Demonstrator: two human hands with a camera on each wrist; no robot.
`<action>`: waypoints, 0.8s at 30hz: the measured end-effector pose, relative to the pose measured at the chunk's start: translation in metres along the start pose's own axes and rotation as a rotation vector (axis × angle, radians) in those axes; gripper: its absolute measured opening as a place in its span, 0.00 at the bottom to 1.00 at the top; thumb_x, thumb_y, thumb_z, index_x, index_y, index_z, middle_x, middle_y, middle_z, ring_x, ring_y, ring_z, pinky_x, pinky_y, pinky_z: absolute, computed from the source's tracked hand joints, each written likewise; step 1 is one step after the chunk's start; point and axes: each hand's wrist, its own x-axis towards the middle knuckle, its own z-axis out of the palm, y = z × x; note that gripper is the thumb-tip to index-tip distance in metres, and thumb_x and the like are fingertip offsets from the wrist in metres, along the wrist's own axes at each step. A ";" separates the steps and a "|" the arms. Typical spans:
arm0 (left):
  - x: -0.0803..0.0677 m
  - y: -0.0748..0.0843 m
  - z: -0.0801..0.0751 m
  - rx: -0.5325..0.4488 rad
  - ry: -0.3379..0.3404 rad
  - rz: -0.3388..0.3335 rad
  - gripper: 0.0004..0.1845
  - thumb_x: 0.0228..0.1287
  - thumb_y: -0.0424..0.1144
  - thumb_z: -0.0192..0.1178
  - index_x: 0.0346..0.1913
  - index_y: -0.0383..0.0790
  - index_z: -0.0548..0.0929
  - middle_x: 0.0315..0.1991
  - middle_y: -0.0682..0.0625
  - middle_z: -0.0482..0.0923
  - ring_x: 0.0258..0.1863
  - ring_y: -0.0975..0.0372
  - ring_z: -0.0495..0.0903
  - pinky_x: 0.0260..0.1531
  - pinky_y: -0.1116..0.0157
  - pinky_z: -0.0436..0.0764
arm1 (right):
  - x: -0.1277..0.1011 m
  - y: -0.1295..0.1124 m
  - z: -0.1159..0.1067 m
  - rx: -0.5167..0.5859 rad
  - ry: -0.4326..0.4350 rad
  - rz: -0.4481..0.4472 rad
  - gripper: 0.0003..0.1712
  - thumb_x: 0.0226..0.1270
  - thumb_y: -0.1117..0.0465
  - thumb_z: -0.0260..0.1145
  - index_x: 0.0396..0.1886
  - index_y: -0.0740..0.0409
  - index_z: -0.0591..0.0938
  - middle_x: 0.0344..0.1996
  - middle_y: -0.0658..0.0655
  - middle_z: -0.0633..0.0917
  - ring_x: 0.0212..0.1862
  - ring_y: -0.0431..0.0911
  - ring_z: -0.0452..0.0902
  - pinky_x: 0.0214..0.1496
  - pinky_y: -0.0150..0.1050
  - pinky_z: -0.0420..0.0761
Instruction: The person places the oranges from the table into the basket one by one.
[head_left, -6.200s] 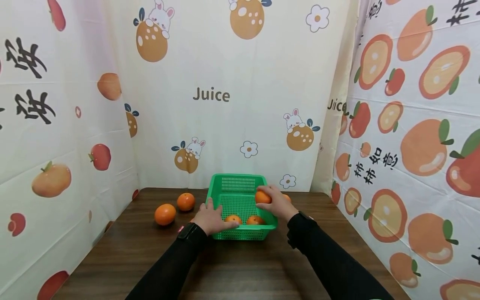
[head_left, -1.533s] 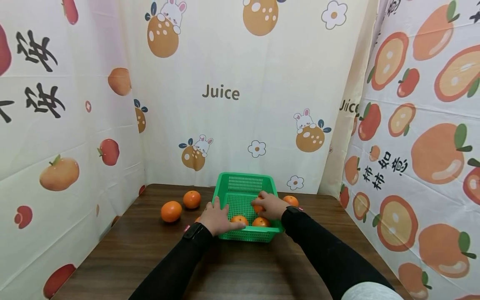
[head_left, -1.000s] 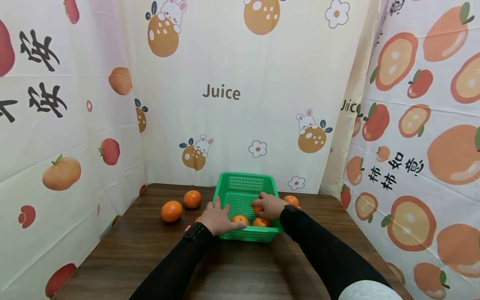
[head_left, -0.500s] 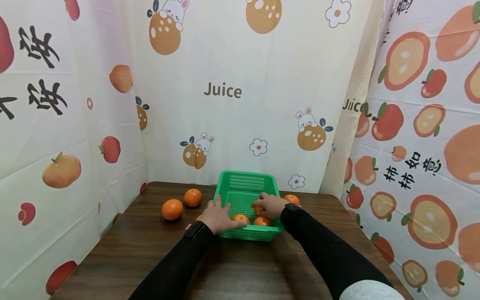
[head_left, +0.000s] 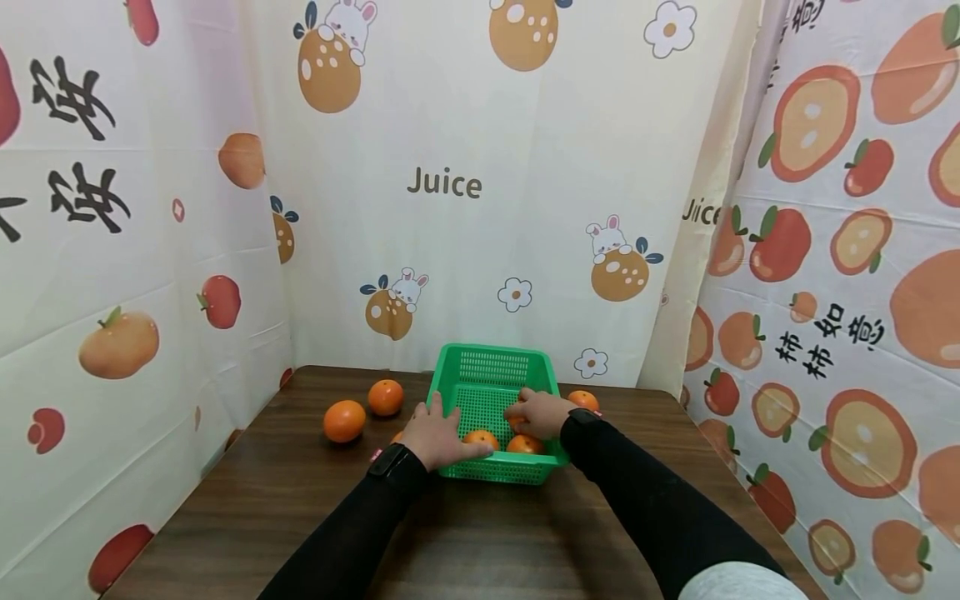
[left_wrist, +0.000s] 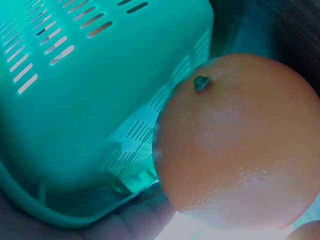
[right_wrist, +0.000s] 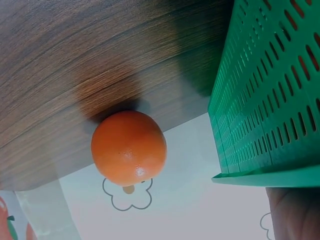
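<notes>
My left hand (head_left: 435,437) rests with spread fingers on the front left rim of the green plastic basket (head_left: 495,353). In the left wrist view a mandarin (left_wrist: 245,135) with a green stem end lies close outside the basket wall, near that hand. My right hand (head_left: 543,414) reaches over the right rim into the basket, fingers curled over a mandarin (head_left: 515,421) that they mostly hide. Two more mandarins sit inside along the front wall, one at left (head_left: 480,438) and one at right (head_left: 524,444). The right wrist view does not show the right hand's grip.
Left of the basket, two mandarins lie on the dark wooden table, one nearer (head_left: 344,421) and one farther back (head_left: 386,398). Another mandarin (head_left: 583,401) lies outside on the right. A printed curtain (head_left: 465,250) hangs behind the table, with more at both sides.
Compared with the oldest frame, my right hand has lowered its mandarin from the right rim into the basket. Over the last second the hands have hardly moved; the head view shifted slightly.
</notes>
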 end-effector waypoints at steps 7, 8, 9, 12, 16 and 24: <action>0.001 -0.001 0.000 0.005 -0.007 -0.002 0.57 0.64 0.84 0.50 0.82 0.44 0.67 0.86 0.31 0.46 0.81 0.32 0.56 0.74 0.39 0.69 | -0.003 -0.005 -0.002 0.018 -0.002 0.008 0.19 0.83 0.49 0.63 0.69 0.39 0.83 0.47 0.50 0.74 0.43 0.47 0.72 0.45 0.40 0.75; 0.001 -0.001 0.001 0.007 -0.007 0.000 0.57 0.64 0.84 0.50 0.82 0.44 0.67 0.86 0.31 0.46 0.81 0.32 0.56 0.74 0.39 0.69 | -0.004 -0.006 -0.003 0.015 -0.002 0.009 0.19 0.83 0.49 0.63 0.69 0.39 0.83 0.48 0.49 0.74 0.44 0.46 0.72 0.46 0.40 0.75; 0.001 -0.001 0.001 0.011 -0.008 0.002 0.57 0.64 0.84 0.50 0.82 0.44 0.67 0.86 0.31 0.46 0.81 0.32 0.56 0.74 0.39 0.69 | -0.004 -0.007 -0.003 0.010 -0.002 0.008 0.20 0.83 0.49 0.63 0.69 0.39 0.83 0.48 0.49 0.75 0.44 0.46 0.72 0.47 0.39 0.75; 0.001 -0.001 0.001 0.026 -0.011 0.005 0.58 0.64 0.84 0.49 0.82 0.44 0.66 0.86 0.31 0.46 0.81 0.32 0.56 0.74 0.39 0.69 | -0.006 -0.009 -0.006 0.026 -0.003 0.001 0.19 0.83 0.50 0.63 0.68 0.40 0.83 0.49 0.50 0.76 0.45 0.47 0.72 0.48 0.41 0.76; 0.001 0.000 0.000 0.038 -0.009 0.006 0.59 0.63 0.86 0.47 0.82 0.43 0.66 0.86 0.31 0.47 0.80 0.32 0.57 0.74 0.40 0.70 | -0.008 -0.009 -0.008 0.041 0.001 -0.023 0.18 0.83 0.52 0.63 0.67 0.41 0.84 0.49 0.51 0.76 0.44 0.47 0.72 0.48 0.42 0.76; 0.000 0.000 -0.001 0.010 -0.008 -0.002 0.58 0.63 0.85 0.49 0.82 0.43 0.67 0.86 0.31 0.47 0.80 0.32 0.57 0.74 0.38 0.70 | -0.003 -0.002 -0.003 0.040 -0.006 -0.021 0.18 0.84 0.53 0.61 0.67 0.39 0.84 0.51 0.52 0.73 0.44 0.47 0.73 0.45 0.39 0.74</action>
